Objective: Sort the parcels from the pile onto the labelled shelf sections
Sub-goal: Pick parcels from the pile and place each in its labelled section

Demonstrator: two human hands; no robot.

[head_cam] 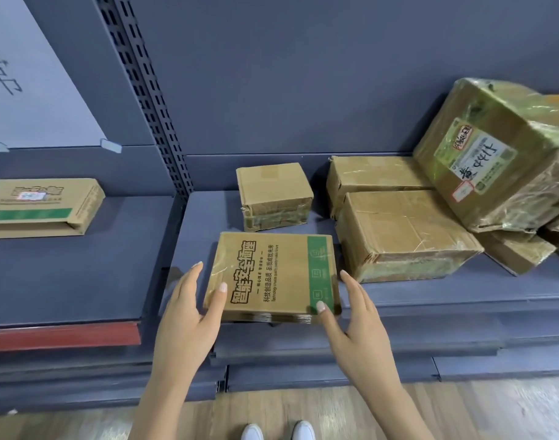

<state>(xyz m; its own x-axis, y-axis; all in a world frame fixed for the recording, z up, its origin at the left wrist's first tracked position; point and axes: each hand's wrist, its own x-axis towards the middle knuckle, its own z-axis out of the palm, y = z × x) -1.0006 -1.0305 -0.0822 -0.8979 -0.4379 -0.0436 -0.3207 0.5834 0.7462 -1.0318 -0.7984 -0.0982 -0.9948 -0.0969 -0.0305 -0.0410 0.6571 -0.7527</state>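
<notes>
A flat cardboard parcel (281, 274) with black lettering and a green stripe lies near the front edge of the grey shelf (430, 300). My left hand (189, 312) is at its left side, thumb resting on top and fingers straight along the edge. My right hand (354, 319) is at its right side, thumb on the near right corner and fingers straight beside it. Behind it stands a small taped box (272, 188). To the right is the pile: a taped box (402, 230), another behind it (376, 173), and a large film-wrapped box (500, 154) leaning on top.
In the left shelf section lies another flat green-striped parcel (40, 201) under a white label sheet (34, 90). A slotted upright (145, 90) divides the two sections. The left shelf has a red front strip (62, 336). My white shoes (278, 431) stand on the wooden floor.
</notes>
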